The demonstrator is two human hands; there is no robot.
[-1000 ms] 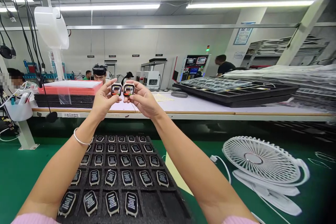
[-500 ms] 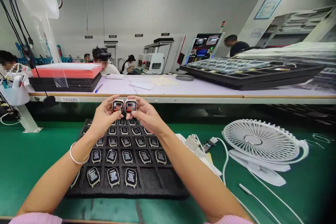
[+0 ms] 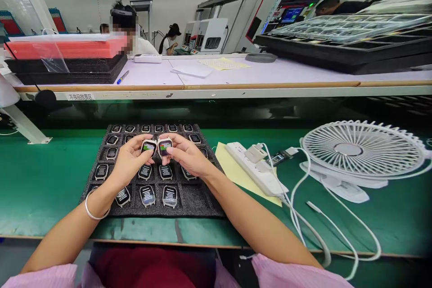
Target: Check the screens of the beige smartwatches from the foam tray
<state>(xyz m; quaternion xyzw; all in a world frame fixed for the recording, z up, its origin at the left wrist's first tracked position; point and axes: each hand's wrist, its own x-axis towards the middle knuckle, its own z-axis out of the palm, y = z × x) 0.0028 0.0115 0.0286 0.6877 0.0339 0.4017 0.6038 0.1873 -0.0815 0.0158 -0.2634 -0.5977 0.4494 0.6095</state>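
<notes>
My left hand point(image 3: 130, 162) pinches a small white-cased smartwatch body point(image 3: 148, 146) with a lit screen. My right hand point(image 3: 187, 156) pinches a second watch body point(image 3: 165, 145), also lit, right beside the first. Both are held side by side just above a black foam tray point(image 3: 199, 200) on the green mat. The tray's pockets hold several dark-screened watch bodies point(image 3: 147, 194); the pockets at its front right are bare. A silver bangle circles my left wrist.
A white desk fan point(image 3: 361, 150) lies on the mat at the right, with a white power strip point(image 3: 256, 173), cables and yellow paper point(image 3: 232, 166) beside the tray. A raised shelf point(image 3: 216, 85) behind carries stacked black and orange trays. Other people work beyond it.
Both hands have come down from eye level with the two watches to just above the tray. The camera has tilted down, and the watch screens show a different picture.
</notes>
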